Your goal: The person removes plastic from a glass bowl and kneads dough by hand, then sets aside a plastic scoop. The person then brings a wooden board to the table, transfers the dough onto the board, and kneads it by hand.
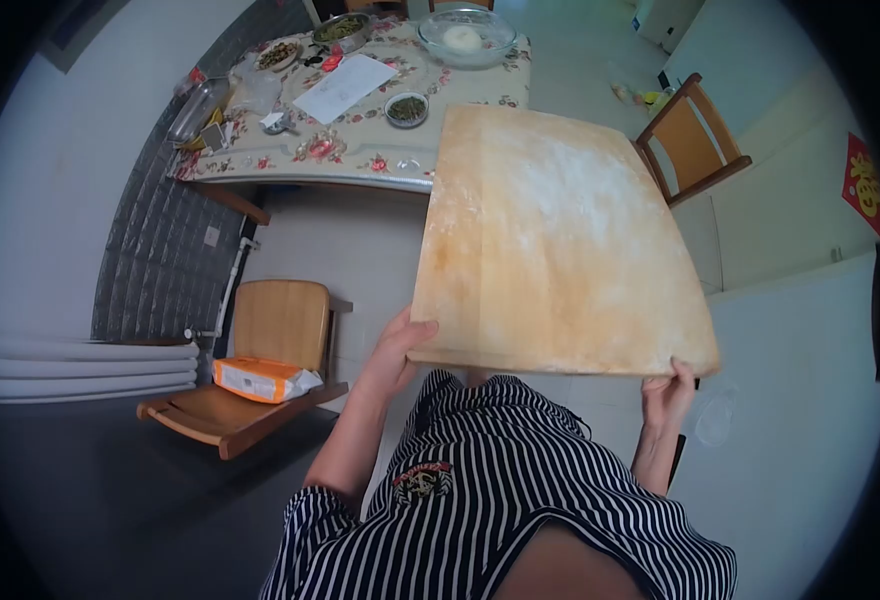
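Observation:
A large wooden dough board (550, 250), dusted with white powder, is held up in front of my body. My left hand (397, 350) grips its near left corner, with the thumb on top and the other fingers hidden below. At the near right corner my right hand (668, 393) is closed on the edge, thumb over the top. The board's far end overlaps the right side of the table in my view; whether it touches the table I cannot tell.
A table (230, 165) with a flowered cloth bears a glass bowl (468, 40) with dough, a small bowl (406, 110), a paper sheet (345, 87) and several dishes. One chair (280, 320) holds an orange packet (265, 380); another chair (695, 140) stands right of the board.

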`<state>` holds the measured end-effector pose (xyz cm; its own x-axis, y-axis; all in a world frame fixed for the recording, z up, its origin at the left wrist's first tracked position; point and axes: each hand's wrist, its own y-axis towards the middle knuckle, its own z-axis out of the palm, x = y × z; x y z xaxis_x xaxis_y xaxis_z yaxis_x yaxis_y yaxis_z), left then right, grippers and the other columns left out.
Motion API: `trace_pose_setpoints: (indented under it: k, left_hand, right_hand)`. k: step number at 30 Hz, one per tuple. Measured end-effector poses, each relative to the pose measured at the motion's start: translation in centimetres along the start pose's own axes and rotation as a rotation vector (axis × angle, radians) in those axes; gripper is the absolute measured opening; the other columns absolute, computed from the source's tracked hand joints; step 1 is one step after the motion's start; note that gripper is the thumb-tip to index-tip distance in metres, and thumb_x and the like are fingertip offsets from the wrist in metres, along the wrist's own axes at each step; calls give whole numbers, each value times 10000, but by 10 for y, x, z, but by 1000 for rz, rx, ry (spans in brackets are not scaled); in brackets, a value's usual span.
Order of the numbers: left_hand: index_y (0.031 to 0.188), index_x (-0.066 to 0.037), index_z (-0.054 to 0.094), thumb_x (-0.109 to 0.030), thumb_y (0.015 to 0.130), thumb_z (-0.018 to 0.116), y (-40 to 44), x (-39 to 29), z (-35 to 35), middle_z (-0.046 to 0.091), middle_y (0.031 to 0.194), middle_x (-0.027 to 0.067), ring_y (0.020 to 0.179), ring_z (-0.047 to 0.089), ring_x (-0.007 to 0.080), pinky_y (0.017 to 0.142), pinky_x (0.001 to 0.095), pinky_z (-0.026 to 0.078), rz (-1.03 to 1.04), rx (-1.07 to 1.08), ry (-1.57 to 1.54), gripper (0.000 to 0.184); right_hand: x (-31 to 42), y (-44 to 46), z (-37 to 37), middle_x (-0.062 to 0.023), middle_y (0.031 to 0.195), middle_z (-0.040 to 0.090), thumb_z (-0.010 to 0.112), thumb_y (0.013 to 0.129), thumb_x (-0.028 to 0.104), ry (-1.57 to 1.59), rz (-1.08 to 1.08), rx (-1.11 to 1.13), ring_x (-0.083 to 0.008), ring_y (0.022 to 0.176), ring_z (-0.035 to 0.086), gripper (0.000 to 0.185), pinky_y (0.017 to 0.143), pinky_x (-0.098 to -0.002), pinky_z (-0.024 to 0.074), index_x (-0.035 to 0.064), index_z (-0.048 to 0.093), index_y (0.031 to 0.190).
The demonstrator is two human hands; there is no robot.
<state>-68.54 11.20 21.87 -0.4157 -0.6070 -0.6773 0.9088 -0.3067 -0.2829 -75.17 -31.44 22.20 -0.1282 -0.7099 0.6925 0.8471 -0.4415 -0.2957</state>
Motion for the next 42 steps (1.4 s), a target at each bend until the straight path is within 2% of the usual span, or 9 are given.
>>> trace_pose_setpoints:
  k: [1,8,12,16,20,25,31,38,42]
  left_hand:
    - [1403,82,423,-128,908,600,26,-33,23,567,1350,172,1243,559,234,1057,339,433,-29,-36,-53,566]
    - [1449,36,407,-133,916,613,92,-28,-40,535,1397,147,1276,532,219,1074,344,419,-218,-64,77,596]
    - [1458,22,423,-200,920,656,139,-55,-94,532,1412,134,1281,526,220,1074,339,416,-442,-29,95,627]
    - [1463,11,394,-316,882,717,242,-93,-186,518,1387,231,1266,537,313,1033,405,449,-87,-439,1098,741]
    - [1499,-18,335,-300,738,843,377,-184,-194,401,1483,277,1414,343,435,1126,519,333,544,-406,1507,958]
    - [1572,-210,205,-389,661,890,508,-239,-178,177,1619,229,1482,127,500,1093,733,196,258,-177,1916,1154]
    - [1579,-308,163,-490,573,901,574,-254,-177,59,1654,194,1507,25,472,1106,736,187,-127,122,2044,1261]
    - [1530,-291,268,-390,600,840,587,-254,-196,306,1518,160,1341,364,434,1063,601,381,-34,160,1959,1096]
    - [1525,-281,291,-402,605,832,588,-258,-216,306,1501,217,1327,368,470,1026,566,422,67,-14,1956,1075]
  right_hand:
    - [30,31,55,-133,1395,553,586,854,25,-66,49,-13,-288,1290,543,562,1067,-440,475,28,450,1400]
    - [-22,87,60,-145,1382,573,591,904,50,62,277,-117,-299,1281,557,499,1075,-476,472,19,470,1387]
    - [-60,113,67,-133,1332,609,628,969,252,-48,252,-280,-281,1224,596,462,1024,-431,514,23,505,1350]
    - [-102,111,83,-105,1301,629,638,968,373,-219,211,-474,-269,1180,617,519,979,-410,534,52,513,1356]
    - [-154,104,104,-95,1344,601,621,973,407,-237,184,-528,-272,1216,590,551,1001,-425,512,79,486,1394]
    - [-197,111,111,-83,1410,551,533,1003,437,-220,179,-642,-286,1286,530,563,1082,-464,439,93,447,1440]
    - [-218,107,103,-86,1409,552,534,988,443,-200,154,-490,-289,1290,526,574,1073,-464,441,94,453,1436]
    - [-226,107,105,-79,1392,567,523,987,476,-171,216,-618,-285,1276,538,585,1066,-461,446,89,473,1423]
    - [-235,105,116,-70,1398,568,512,988,489,-156,241,-654,-290,1268,547,572,1064,-454,456,114,483,1419]
